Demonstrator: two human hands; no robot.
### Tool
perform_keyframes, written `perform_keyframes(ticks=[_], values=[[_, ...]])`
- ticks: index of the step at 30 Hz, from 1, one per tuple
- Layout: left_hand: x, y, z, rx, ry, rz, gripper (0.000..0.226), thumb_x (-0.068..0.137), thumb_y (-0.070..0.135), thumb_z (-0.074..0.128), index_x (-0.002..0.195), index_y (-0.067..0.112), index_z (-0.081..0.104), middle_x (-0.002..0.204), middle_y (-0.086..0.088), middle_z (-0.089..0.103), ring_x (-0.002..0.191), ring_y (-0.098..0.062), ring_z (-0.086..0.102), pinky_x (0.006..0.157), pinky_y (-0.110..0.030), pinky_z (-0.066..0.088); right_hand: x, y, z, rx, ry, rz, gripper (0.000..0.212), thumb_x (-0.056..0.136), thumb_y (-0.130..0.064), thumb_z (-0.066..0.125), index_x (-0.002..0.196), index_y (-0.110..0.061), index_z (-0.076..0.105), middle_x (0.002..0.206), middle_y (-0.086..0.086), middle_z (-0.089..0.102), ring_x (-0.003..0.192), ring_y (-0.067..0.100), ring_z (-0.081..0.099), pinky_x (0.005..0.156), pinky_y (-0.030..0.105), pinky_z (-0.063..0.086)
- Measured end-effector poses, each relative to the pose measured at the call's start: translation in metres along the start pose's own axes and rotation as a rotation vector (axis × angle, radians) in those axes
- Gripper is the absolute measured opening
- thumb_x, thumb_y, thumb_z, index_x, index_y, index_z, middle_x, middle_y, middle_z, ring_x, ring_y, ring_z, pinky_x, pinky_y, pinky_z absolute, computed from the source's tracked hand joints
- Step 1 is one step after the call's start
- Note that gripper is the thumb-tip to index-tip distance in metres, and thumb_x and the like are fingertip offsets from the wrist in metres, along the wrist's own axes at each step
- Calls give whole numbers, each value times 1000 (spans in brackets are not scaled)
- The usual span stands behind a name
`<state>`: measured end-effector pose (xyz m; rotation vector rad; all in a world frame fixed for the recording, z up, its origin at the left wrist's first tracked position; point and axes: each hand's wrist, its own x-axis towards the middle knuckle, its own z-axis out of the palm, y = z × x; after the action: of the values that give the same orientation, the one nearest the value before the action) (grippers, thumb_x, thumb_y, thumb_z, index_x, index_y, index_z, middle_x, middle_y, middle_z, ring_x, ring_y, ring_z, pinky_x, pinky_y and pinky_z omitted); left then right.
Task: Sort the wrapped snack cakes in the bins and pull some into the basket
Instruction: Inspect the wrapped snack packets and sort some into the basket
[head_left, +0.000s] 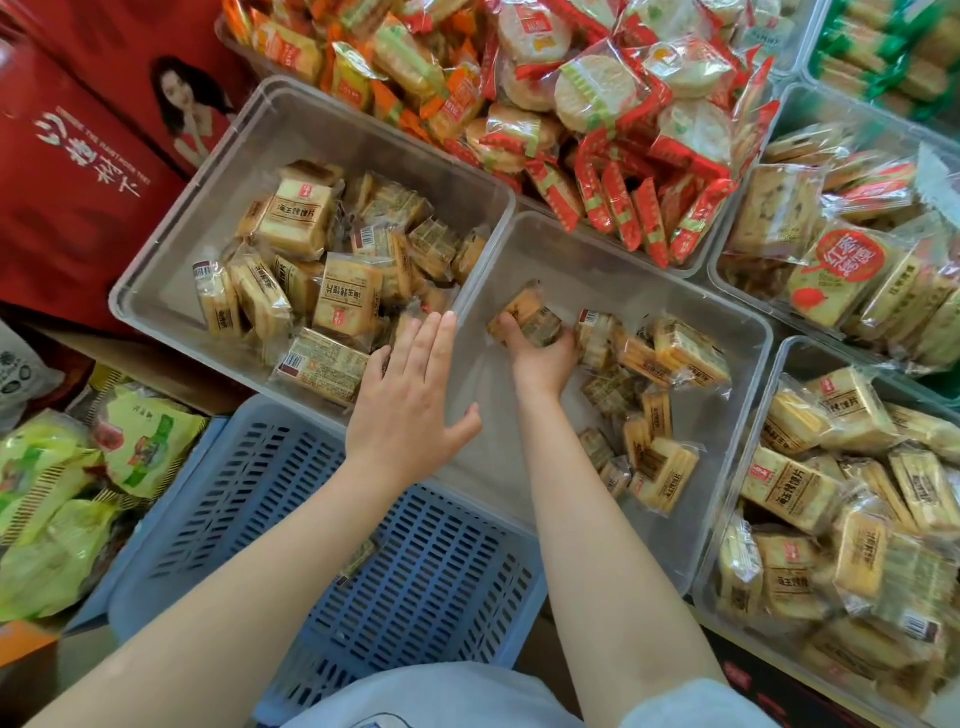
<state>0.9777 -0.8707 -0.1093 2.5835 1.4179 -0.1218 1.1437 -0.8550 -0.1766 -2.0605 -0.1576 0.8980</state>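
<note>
Two clear plastic bins hold yellow-brown wrapped snack cakes: a left bin (171, 249) with a heap of cakes (311, 270), and a middle bin (597, 260) with a looser scatter (654, 415). My right hand (543, 358) reaches into the middle bin and grips one wrapped cake (530, 317). With fingers straight, my left hand (410, 395) is spread over the rims where the two bins meet, its fingertips at the left bin's cakes. Below them stands a blue slotted basket (322, 525) with one cake (356, 558) lying in it.
A third clear bin (779, 395) of the same cakes stands at the right. Bins of red-wrapped rice crackers (597, 104) fill the back. Red cartons (78, 171) stand at the left, green snack bags (62, 493) at the lower left.
</note>
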Motion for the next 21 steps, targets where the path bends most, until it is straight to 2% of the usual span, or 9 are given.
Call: perform_keyframes(ticks=[4, 7, 11, 15, 19, 21], values=[[0, 0, 0, 14, -3, 2, 94, 90, 64, 29, 163, 9, 7, 169, -9, 22, 155, -24, 25, 116, -48, 36, 7, -8, 4, -44, -16, 76, 112, 72, -57, 85, 158, -9, 31, 159, 21, 26, 148, 36, 30, 121, 41, 29], [1, -1, 1, 14, -8, -3, 94, 91, 64, 29, 164, 10, 5, 170, -8, 21, 156, -23, 24, 117, -48, 35, 8, -14, 9, -64, -40, 113, 118, 71, -63, 83, 160, -14, 24, 159, 22, 22, 150, 38, 24, 121, 44, 28], [0, 0, 0, 13, -6, 1, 94, 90, 64, 30, 164, 9, 6, 169, -9, 23, 155, -24, 26, 116, -48, 36, 13, -22, 8, -62, -52, 103, 119, 70, -61, 85, 158, -11, 24, 158, 21, 28, 147, 38, 32, 118, 45, 34], [0, 0, 1, -3, -5, -1, 94, 90, 63, 31, 164, 9, 8, 169, -9, 24, 155, -24, 27, 116, -48, 36, 20, -19, 0, 22, -94, 56, 119, 66, -56, 90, 155, -11, 27, 156, 12, 38, 145, 30, 38, 119, 44, 35], [0, 0, 1, -14, 2, 3, 95, 90, 64, 30, 164, 9, 7, 169, -9, 24, 155, -23, 27, 118, -48, 34, 17, -21, -3, 48, -286, 106, 118, 68, -63, 85, 156, -8, 27, 155, 7, 43, 143, 25, 42, 116, 40, 37], [0, 0, 1, -19, -1, -1, 95, 90, 64, 30, 164, 9, 7, 169, -8, 24, 155, -23, 27, 118, -48, 34, 11, -23, -2, 33, -449, 85, 110, 64, -73, 80, 148, -9, 46, 141, 4, 60, 131, 21, 56, 103, 34, 46]])
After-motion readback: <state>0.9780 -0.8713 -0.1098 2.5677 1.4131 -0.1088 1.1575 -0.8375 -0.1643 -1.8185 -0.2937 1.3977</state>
